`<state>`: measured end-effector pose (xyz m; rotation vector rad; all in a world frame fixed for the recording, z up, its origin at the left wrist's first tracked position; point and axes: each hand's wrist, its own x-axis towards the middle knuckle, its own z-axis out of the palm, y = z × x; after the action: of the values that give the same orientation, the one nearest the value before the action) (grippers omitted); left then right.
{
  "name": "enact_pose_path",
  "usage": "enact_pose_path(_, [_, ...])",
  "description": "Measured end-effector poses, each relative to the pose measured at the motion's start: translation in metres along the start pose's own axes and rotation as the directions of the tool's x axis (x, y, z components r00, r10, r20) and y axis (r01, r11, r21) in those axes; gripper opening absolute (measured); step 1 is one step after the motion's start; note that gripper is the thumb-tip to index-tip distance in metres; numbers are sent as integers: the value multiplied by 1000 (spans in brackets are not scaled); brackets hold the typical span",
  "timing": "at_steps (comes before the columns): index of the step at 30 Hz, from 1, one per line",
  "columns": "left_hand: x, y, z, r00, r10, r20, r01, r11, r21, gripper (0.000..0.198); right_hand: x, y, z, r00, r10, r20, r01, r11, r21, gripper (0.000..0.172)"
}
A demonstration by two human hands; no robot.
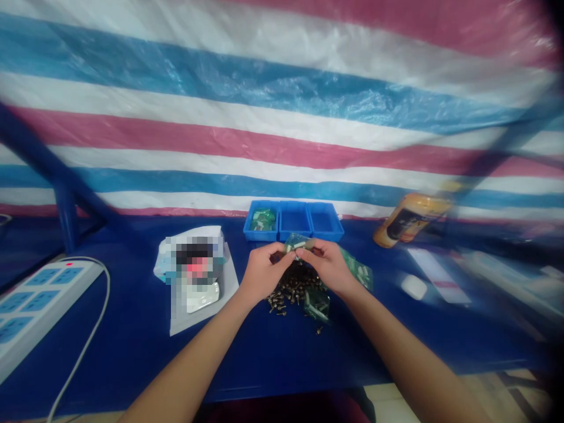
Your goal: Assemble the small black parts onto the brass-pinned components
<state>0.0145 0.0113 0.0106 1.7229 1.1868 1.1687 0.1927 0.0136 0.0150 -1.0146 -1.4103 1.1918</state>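
Observation:
My left hand (267, 267) and my right hand (328, 264) meet over the middle of the blue table, both pinching a small clear plastic bag (294, 239) with pale pieces inside. Beneath them lies a pile of small brass-coloured screws (288, 292). A similar bag (316, 305) rests at the pile's front right edge, and more bags (362, 272) lie just right of my right hand. Behind my hands stand three joined blue bins (295, 219); the left one holds green-tinted bags (263, 220), while the middle and right ones show bare bottoms.
At the left are a white power strip (39, 299) with a cable and a white sheet (183, 320) with a packet on it. At the right are two tilted bottles (403, 220), a white case (413, 286) and a phone-like slab (438, 275). Striped sheeting hangs behind.

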Motion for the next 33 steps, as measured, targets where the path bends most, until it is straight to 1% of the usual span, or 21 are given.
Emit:
enact_pose_path(6, [0, 1, -1, 1000, 29, -4, -29, 997, 69, 26, -1, -1, 0, 1000, -7, 15, 6, 999, 36, 26])
enact_pose_path(9, [0, 1, -1, 999, 41, -6, -40, 996, 82, 26, -1, -1, 1, 1000, -8, 2, 8, 1000, 29, 27])
enact_pose_path(11, [0, 1, 1, 999, 30, -12, -30, 998, 63, 26, 0, -1, 1, 1000, -8, -4, 9, 1000, 24, 28])
enact_pose_path(14, [1, 2, 2, 1000, -20, -12, 19, 1000, -13, 26, 2, -2, 0, 1000, -14, 7, 14, 1000, 11, 29])
enact_pose_path(15, [2, 2, 1, 999, -36, -14, 36, 999, -36, 26, 2, -2, -1, 1000, -12, 4, 12, 1000, 7, 33])
enact_pose_path(16, [4, 2, 0, 999, -50, -23, 48, 998, -48, 26, 3, -3, -2, 1000, -5, -8, 5, 1000, 7, 40])
enact_pose_path(18, [10, 1, -6, 994, -66, -85, 64, 997, -33, 27, 4, -5, -4, 999, 17, -51, -16, 1000, 14, 55])
enact_pose_path(19, [14, -1, -11, 988, -70, -135, 69, 998, -14, 28, 4, -6, -6, 997, 26, -72, -25, 999, 21, 59])
enact_pose_path(21, [25, -4, -23, 965, -84, -249, 87, 996, 1, 32, 5, -9, -9, 993, 25, -112, -22, 999, 32, 61])
enact_pose_path(22, [32, -6, -30, 948, -101, -303, 101, 995, -16, 40, 5, -10, -10, 991, 17, -130, -13, 999, 34, 61])
enact_pose_path(23, [40, -8, -36, 940, -111, -324, 116, 993, -1, 49, 6, -12, -12, 988, 10, -151, -4, 999, 35, 61])
enact_pose_path(25, [56, -11, -46, 938, -95, -334, 142, 983, 119, 52, 6, -15, -17, 981, 5, -193, 1, 1000, 31, 60])
enact_pose_path(27, [71, -12, -52, 940, -72, -333, 172, 945, 279, 50, 7, -17, -21, 979, 9, -206, -4, 1000, 25, 57])
enact_pose_path(30, [87, -14, -53, 959, -103, -263, 229, 826, 514, 49, 8, -17, -25, 982, 16, -189, -14, 1000, 15, 52])
enact_pose_path(33, [94, -17, -48, 969, -152, -194, 242, 740, 628, 43, 9, -15, -28, 985, 19, -173, -20, 1000, -4, 49])
